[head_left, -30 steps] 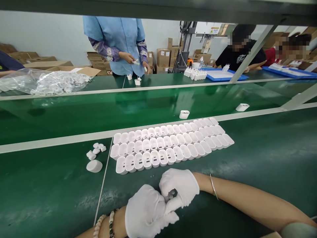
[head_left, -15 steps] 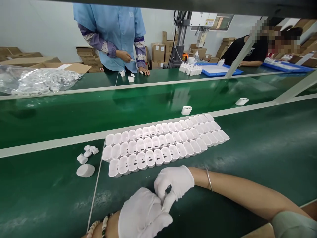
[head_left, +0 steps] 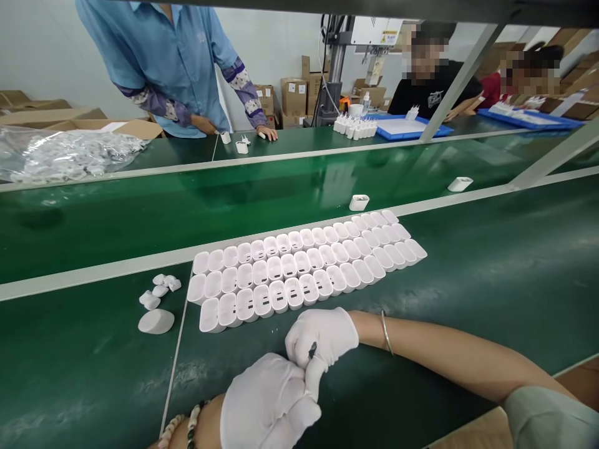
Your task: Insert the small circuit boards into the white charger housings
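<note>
Pinching together low over the green bench mat (head_left: 468, 274), the white-gloved left hand (head_left: 266, 405) and white-gloved right hand (head_left: 322, 340) are closed on something small and dark, barely seen between the fingertips (head_left: 312, 351). It could be dropped if the grip slackens, or knocked into the rows of open white plastic charger shells (head_left: 299, 268) just beyond. Both forearms are laid flat, wrists bent inward

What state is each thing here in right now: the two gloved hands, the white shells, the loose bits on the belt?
Left hand: gloved, fingers curled shut; any held thing hidden.
Right hand: gloved, fingers pinched against the left hand.
White shells: three rows, open side up, touching.
Lone shell: apart, upright beyond the rows.
Small white pieces: loose on green belt.
</note>
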A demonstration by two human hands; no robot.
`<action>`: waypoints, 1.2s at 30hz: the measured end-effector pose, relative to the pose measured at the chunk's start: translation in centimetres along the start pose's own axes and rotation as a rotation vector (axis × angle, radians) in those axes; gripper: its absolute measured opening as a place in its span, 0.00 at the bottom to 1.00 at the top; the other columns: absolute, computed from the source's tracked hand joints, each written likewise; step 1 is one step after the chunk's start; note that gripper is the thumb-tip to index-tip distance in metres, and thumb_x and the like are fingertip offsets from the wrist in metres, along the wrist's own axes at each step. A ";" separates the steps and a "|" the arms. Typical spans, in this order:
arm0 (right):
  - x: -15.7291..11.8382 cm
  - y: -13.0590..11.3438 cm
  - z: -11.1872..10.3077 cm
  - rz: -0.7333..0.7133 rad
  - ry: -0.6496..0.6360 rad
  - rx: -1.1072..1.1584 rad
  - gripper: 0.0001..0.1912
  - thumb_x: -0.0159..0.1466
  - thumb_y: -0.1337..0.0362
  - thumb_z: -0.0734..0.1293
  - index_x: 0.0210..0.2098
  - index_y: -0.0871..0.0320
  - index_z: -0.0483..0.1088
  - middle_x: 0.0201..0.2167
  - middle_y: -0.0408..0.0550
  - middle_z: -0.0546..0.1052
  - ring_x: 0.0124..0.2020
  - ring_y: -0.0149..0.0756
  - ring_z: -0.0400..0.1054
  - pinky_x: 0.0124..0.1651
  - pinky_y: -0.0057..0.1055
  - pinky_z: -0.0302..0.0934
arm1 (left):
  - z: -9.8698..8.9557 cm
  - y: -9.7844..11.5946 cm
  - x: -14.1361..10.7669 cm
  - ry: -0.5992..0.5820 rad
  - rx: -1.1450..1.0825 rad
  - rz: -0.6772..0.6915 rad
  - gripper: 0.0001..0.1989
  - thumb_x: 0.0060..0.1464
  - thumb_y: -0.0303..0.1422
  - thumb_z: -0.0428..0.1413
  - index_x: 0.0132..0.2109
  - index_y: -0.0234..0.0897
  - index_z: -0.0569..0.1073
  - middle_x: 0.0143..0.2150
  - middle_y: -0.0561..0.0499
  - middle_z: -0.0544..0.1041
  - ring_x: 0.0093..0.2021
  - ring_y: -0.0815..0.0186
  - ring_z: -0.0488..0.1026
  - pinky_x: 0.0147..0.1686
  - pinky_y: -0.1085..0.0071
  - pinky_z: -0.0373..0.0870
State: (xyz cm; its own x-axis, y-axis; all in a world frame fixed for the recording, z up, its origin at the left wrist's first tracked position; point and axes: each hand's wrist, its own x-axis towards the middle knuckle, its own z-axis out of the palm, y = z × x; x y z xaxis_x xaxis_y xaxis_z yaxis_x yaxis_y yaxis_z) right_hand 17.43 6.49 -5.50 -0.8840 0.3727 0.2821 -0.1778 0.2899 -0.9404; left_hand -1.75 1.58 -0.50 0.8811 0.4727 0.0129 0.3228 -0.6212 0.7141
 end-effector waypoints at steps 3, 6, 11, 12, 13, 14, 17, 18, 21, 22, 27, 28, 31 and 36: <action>-0.1 0.2 -0.2 -0.001 -0.034 0.011 0.26 0.56 0.46 0.70 0.19 0.64 0.67 0.24 0.41 0.67 0.21 0.18 0.60 0.23 0.16 0.54 | 0.1 0.0 0.1 -0.014 0.030 0.037 0.13 0.62 0.40 0.52 0.45 0.36 0.72 0.43 0.48 0.74 0.36 0.68 0.72 0.37 0.67 0.73; -0.1 0.4 -0.3 0.039 -0.046 -0.004 0.26 0.54 0.45 0.71 0.20 0.64 0.68 0.24 0.41 0.68 0.21 0.18 0.59 0.21 0.17 0.53 | 0.3 0.1 0.3 -0.036 0.069 0.081 0.13 0.63 0.40 0.50 0.39 0.34 0.72 0.34 0.52 0.73 0.30 0.70 0.70 0.32 0.70 0.71; 0.0 0.6 -0.2 0.016 -0.046 -0.030 0.28 0.53 0.43 0.70 0.20 0.64 0.68 0.24 0.41 0.68 0.21 0.19 0.60 0.22 0.17 0.53 | 0.5 0.2 0.5 -0.033 0.118 0.143 0.25 0.67 0.40 0.35 0.26 0.37 0.66 0.23 0.54 0.69 0.22 0.71 0.63 0.25 0.72 0.61; 0.0 0.6 -0.2 0.015 -0.040 -0.034 0.27 0.52 0.43 0.71 0.20 0.64 0.68 0.24 0.41 0.68 0.21 0.19 0.60 0.22 0.17 0.53 | 0.5 0.2 0.5 -0.007 0.128 0.144 0.26 0.66 0.40 0.32 0.26 0.38 0.66 0.23 0.54 0.69 0.23 0.71 0.63 0.25 0.72 0.60; 0.0 0.5 -0.2 0.016 -0.030 -0.042 0.27 0.51 0.43 0.72 0.19 0.64 0.68 0.24 0.40 0.68 0.21 0.19 0.60 0.22 0.18 0.53 | 0.6 0.3 0.5 0.028 0.139 0.139 0.26 0.66 0.39 0.32 0.26 0.38 0.65 0.23 0.54 0.70 0.23 0.71 0.64 0.25 0.71 0.59; 0.0 0.5 -0.2 0.016 -0.015 -0.053 0.27 0.49 0.43 0.73 0.19 0.63 0.68 0.24 0.40 0.68 0.21 0.19 0.60 0.22 0.18 0.53 | 0.6 0.3 0.4 0.062 0.149 0.132 0.26 0.67 0.39 0.32 0.26 0.38 0.65 0.23 0.54 0.70 0.23 0.71 0.64 0.25 0.71 0.58; 0.0 0.4 -0.2 -0.012 -0.010 -0.086 0.26 0.48 0.44 0.73 0.19 0.63 0.69 0.24 0.40 0.70 0.22 0.19 0.61 0.23 0.18 0.53 | 0.4 0.3 0.3 0.090 0.155 0.115 0.24 0.66 0.39 0.35 0.26 0.38 0.64 0.22 0.56 0.70 0.23 0.72 0.65 0.25 0.71 0.57; 0.0 0.4 -0.2 -0.021 -0.014 -0.096 0.26 0.48 0.44 0.73 0.19 0.64 0.69 0.24 0.40 0.70 0.22 0.19 0.61 0.24 0.17 0.54 | 0.3 0.2 0.4 0.065 0.148 0.115 0.24 0.66 0.39 0.35 0.25 0.37 0.64 0.22 0.56 0.70 0.23 0.72 0.65 0.25 0.71 0.57; 0.0 0.2 -0.3 -0.014 -0.038 -0.121 0.25 0.49 0.45 0.73 0.20 0.64 0.71 0.25 0.40 0.70 0.23 0.19 0.62 0.24 0.17 0.54 | 0.0 0.1 0.5 -0.027 0.125 0.103 0.24 0.66 0.40 0.37 0.25 0.37 0.63 0.21 0.55 0.69 0.22 0.72 0.64 0.24 0.71 0.57; -0.1 0.2 -0.3 -0.003 -0.042 -0.123 0.24 0.49 0.46 0.73 0.20 0.64 0.71 0.25 0.39 0.70 0.23 0.19 0.62 0.24 0.17 0.54 | 0.0 0.1 0.6 -0.049 0.115 0.093 0.24 0.66 0.40 0.37 0.25 0.37 0.64 0.21 0.55 0.69 0.22 0.72 0.64 0.24 0.71 0.57; -0.3 0.3 -0.2 0.048 -0.065 -0.148 0.22 0.50 0.47 0.74 0.22 0.62 0.73 0.27 0.38 0.71 0.23 0.18 0.62 0.25 0.17 0.55 | 0.5 -0.7 0.3 -0.052 0.027 -0.019 0.24 0.65 0.44 0.41 0.27 0.38 0.71 0.23 0.55 0.72 0.24 0.71 0.66 0.28 0.74 0.64; -0.4 0.4 -0.2 0.050 -0.075 -0.160 0.21 0.50 0.47 0.74 0.22 0.61 0.73 0.27 0.37 0.71 0.23 0.18 0.62 0.26 0.17 0.55 | 0.8 -1.2 0.2 -0.070 -0.019 -0.047 0.23 0.64 0.45 0.43 0.28 0.39 0.73 0.24 0.55 0.73 0.24 0.71 0.67 0.29 0.75 0.66; -0.5 0.5 -0.3 0.030 -0.103 -0.186 0.18 0.54 0.51 0.73 0.24 0.61 0.74 0.28 0.37 0.71 0.23 0.17 0.61 0.26 0.18 0.54 | 1.9 -2.9 0.2 -0.153 -0.161 -0.096 0.20 0.62 0.46 0.46 0.33 0.40 0.76 0.28 0.55 0.77 0.27 0.70 0.71 0.32 0.75 0.70; -0.6 0.4 -0.4 -0.027 -0.105 -0.245 0.16 0.54 0.55 0.74 0.22 0.62 0.73 0.28 0.37 0.68 0.24 0.16 0.61 0.27 0.18 0.53 | 2.4 -4.1 0.0 -0.177 -0.209 -0.062 0.14 0.59 0.40 0.51 0.38 0.37 0.77 0.34 0.51 0.80 0.31 0.67 0.76 0.36 0.73 0.73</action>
